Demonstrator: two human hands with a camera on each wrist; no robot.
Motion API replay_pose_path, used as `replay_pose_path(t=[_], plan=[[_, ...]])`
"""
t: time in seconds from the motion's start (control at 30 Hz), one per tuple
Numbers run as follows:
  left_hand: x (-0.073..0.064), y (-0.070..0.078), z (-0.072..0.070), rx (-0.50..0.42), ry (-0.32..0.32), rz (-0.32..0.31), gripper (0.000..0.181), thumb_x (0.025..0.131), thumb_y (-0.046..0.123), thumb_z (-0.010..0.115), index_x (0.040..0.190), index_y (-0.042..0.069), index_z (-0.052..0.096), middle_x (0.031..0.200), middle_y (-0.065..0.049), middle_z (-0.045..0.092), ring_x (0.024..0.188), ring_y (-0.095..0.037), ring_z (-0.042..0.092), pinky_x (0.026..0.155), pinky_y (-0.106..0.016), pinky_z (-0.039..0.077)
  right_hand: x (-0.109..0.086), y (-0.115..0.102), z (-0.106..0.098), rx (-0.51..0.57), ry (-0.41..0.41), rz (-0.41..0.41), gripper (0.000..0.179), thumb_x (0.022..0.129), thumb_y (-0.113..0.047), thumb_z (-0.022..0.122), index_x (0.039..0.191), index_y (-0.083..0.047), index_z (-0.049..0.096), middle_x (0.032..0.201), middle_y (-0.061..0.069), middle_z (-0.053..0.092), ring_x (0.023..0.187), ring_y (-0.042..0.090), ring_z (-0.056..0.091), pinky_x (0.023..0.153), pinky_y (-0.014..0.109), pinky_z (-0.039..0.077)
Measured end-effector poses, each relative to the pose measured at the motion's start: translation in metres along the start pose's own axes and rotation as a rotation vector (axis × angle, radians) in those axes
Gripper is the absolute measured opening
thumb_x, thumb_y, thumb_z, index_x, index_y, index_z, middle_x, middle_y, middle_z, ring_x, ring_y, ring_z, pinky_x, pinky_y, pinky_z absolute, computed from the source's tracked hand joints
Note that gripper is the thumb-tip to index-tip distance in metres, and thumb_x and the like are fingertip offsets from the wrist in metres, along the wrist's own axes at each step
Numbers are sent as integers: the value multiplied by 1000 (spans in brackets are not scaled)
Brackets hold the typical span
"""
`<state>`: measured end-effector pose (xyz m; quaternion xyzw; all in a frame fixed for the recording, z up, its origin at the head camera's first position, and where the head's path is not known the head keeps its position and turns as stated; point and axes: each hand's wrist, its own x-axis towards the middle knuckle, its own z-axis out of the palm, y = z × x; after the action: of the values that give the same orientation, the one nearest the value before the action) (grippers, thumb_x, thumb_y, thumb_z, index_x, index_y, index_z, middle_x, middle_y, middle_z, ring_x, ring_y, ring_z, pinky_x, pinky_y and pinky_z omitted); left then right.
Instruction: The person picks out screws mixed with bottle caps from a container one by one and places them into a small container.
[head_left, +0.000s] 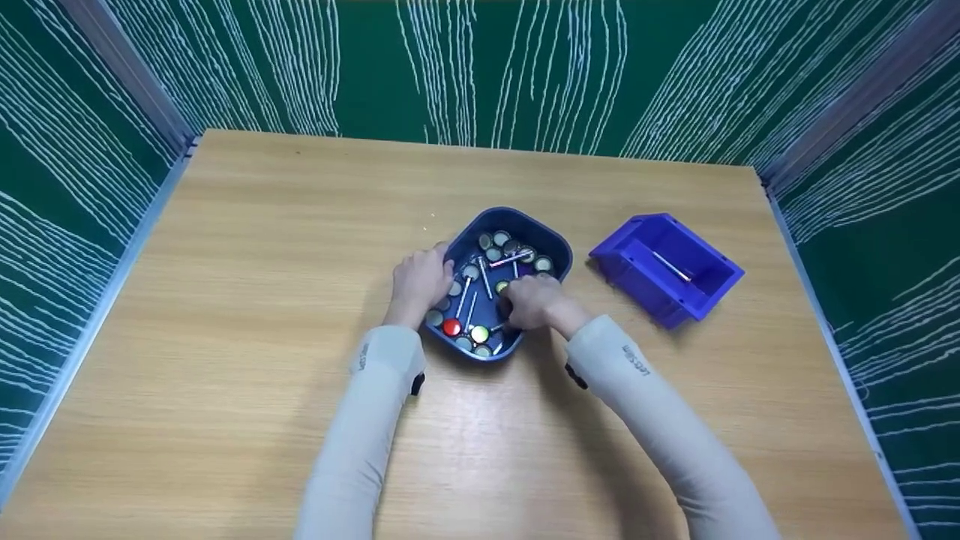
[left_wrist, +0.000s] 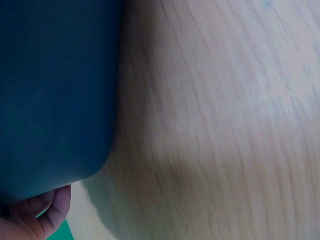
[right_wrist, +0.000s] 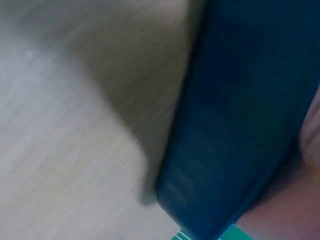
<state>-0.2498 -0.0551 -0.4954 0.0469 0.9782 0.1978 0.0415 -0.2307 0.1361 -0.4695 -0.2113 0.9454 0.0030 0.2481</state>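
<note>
A dark blue bin (head_left: 495, 219) with rounded corners holds several bottle caps, most with silver undersides up, plus a red cap (head_left: 451, 327) and a yellow-green cap (head_left: 479, 334). Long thin metal screws or nails (head_left: 484, 277) lie among them. My left hand (head_left: 421, 281) grips the bin's left wall, thumb at the rim; its fingers (left_wrist: 59, 212) curl against the outside. Over the right rim, my right hand (head_left: 541, 301) reaches down inside with bent fingers. Its fingertips are hidden among the contents, and I cannot tell whether they pinch anything.
To the right stands a purple-blue open bin (head_left: 637, 289) with one thin metal piece (head_left: 672, 266) inside. Small light specks (head_left: 428, 221) lie behind the dark bin on the wooden table (head_left: 247, 300). Green walls (head_left: 367, 75) with white streaks enclose the table's back and sides.
</note>
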Motion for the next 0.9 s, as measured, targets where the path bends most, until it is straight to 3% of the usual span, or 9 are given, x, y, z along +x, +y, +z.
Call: replay_pose_path(t=[0.3, 0.7, 0.8, 0.9], plan=[[0, 0, 1, 1, 3, -3, 37, 101, 31, 50, 134, 15, 57, 117, -18, 70, 102, -38, 68, 82, -51, 54, -2, 1, 4, 61, 25, -75, 27, 89, -42, 69, 95, -16, 68, 95, 5, 69, 96, 27, 62, 100, 52, 39], [1, 0, -1, -11, -1, 0, 40, 102, 31, 49, 137, 14, 55, 118, -17, 70, 99, -36, 69, 82, -49, 55, -4, 7, 10, 193, 244, -164, 24, 102, -30, 52, 101, -9, 63, 83, 9, 69, 82, 28, 66, 82, 49, 48], [0, 1, 0, -10, -1, -3, 41, 102, 31, 49, 139, 15, 55, 119, -17, 69, 101, -36, 69, 83, -49, 55, -2, 10, 13, 316, 286, -188, 21, 102, -27, 52, 101, -8, 61, 77, 7, 69, 71, 21, 65, 71, 39, 50], [1, 2, 0, -7, 2, 3, 41, 102, 31, 50, 139, 14, 55, 120, -17, 69, 102, -37, 69, 84, -49, 55, -2, 14, 11, 571, 283, -223, 20, 102, -22, 52, 102, -4, 62, 77, 8, 69, 66, 14, 63, 65, 30, 51]])
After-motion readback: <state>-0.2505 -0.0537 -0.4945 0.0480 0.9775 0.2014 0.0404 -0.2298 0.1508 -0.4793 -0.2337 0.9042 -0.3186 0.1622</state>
